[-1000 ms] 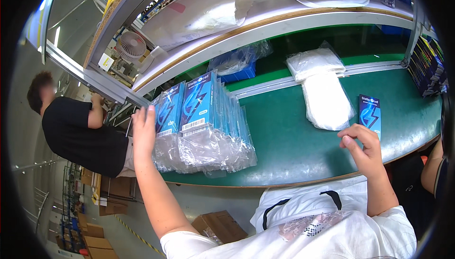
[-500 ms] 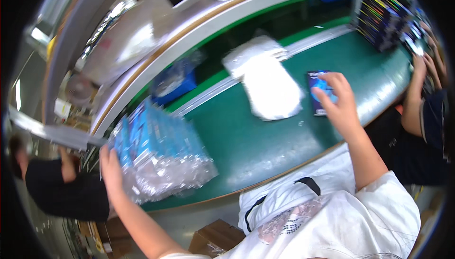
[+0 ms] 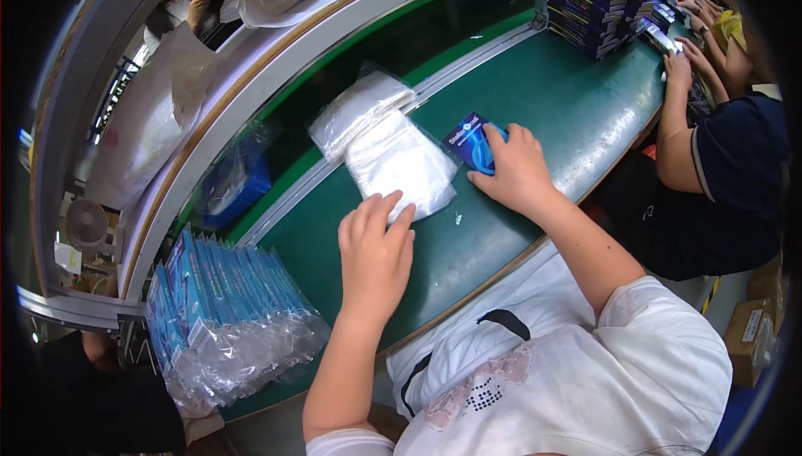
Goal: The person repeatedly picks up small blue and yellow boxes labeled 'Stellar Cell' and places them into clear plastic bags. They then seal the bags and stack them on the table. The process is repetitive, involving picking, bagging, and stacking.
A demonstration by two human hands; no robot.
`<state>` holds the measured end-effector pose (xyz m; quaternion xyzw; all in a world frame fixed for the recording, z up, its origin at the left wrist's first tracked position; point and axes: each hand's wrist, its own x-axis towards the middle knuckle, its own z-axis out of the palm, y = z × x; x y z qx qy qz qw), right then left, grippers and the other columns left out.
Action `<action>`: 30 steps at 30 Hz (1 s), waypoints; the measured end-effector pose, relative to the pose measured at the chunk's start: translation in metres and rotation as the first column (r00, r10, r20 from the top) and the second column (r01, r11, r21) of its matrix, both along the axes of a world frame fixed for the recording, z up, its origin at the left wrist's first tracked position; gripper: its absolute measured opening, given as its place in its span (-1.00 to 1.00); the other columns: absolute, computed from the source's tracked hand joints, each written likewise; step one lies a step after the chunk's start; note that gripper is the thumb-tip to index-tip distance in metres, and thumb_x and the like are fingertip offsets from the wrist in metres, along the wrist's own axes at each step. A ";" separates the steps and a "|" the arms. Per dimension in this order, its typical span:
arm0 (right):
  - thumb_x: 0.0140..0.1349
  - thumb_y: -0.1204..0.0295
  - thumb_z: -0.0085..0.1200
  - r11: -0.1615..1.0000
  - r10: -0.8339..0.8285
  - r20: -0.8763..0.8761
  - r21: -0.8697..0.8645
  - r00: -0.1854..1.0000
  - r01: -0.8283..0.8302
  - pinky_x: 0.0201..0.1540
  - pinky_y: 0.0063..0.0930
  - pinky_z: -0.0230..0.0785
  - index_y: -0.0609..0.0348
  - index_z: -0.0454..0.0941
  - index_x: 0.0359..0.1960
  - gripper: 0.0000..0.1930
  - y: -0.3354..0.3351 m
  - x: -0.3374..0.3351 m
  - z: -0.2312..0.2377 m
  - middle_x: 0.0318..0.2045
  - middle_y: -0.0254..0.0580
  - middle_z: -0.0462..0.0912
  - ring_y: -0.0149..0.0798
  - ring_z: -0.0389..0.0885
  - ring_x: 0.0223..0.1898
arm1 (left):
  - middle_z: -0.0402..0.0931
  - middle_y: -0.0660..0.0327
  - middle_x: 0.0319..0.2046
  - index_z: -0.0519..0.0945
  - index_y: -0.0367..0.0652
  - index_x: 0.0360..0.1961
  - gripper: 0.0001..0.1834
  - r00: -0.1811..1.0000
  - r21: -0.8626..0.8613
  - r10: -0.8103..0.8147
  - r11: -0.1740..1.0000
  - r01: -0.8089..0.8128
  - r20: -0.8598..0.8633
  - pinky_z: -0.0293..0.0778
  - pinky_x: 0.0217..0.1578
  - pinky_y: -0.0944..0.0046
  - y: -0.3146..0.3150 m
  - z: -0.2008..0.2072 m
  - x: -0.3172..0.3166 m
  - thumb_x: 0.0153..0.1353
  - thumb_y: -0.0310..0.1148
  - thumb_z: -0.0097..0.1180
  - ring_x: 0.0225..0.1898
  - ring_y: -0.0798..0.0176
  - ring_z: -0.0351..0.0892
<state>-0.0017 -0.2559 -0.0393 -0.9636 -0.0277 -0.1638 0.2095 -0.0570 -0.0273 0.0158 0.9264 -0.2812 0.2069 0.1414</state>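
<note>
My right hand (image 3: pixel 520 167) is on a small flat dark-blue box (image 3: pixel 472 144) with a bright blue picture, thumb at one edge and fingers over the other. The box lies on the green tabletop, just right of a stack of clear plastic bags (image 3: pixel 397 159). My left hand (image 3: pixel 378 235) is empty, fingers apart, its fingertips at the near edge of those bags. A second bundle of clear bags (image 3: pixel 359 114) lies behind, partly overlapped by the first. To the left, a row of bagged light-blue packs (image 3: pixel 238 289) stands on edge, crinkled plastic toward me.
Stacked dark boxes (image 3: pixel 597 5) stand at the far right of the green table (image 3: pixel 535 93). A co-worker (image 3: pixel 735 155) handles items beside them. A blue bin (image 3: pixel 238 184) sits behind the bagged packs, under a white shelf edge (image 3: pixel 276 55). A small fan (image 3: pixel 87 220) is at the left.
My left hand has left the bagged packs and moved right to the clear bags. My right hand has come down onto the dark-blue box. The whole view has turned.
</note>
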 end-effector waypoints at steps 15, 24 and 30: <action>0.21 0.38 0.13 -0.314 0.705 0.056 0.919 0.707 0.240 -0.17 -0.55 0.46 0.30 0.34 0.05 -0.57 -0.010 -0.019 0.024 -0.26 -0.14 0.57 -0.45 0.56 -0.29 | 0.53 0.05 -0.32 0.60 -0.32 -0.25 -0.86 0.986 -0.455 0.114 0.876 -0.158 -0.123 0.44 -0.15 0.22 -0.012 0.000 0.032 0.15 -0.57 0.09 -0.18 0.09 0.54; 0.11 0.57 0.15 -0.276 0.895 0.099 0.889 0.435 0.365 -0.08 -0.45 0.52 0.48 0.01 0.29 -0.26 0.032 0.001 0.020 -0.01 0.11 0.51 -0.26 0.62 -0.11 | 0.52 0.13 -0.24 0.65 -0.25 -0.27 -0.77 0.974 -0.539 -0.060 0.840 -0.070 -0.219 0.48 -0.29 0.33 0.006 -0.005 0.042 0.00 -0.66 0.16 -0.25 0.26 0.55; 0.13 0.60 0.10 -0.175 0.858 -0.010 0.934 0.513 0.311 -0.02 -0.44 0.47 0.56 0.14 0.21 -0.38 0.022 0.001 0.025 0.02 0.07 0.49 -0.27 0.57 -0.05 | 0.50 0.22 -0.30 0.62 -0.35 -0.24 -0.80 0.724 -0.658 -0.119 0.536 -0.529 -0.680 0.43 -0.31 0.47 0.022 -0.010 0.036 0.08 -0.69 0.10 -0.32 0.41 0.51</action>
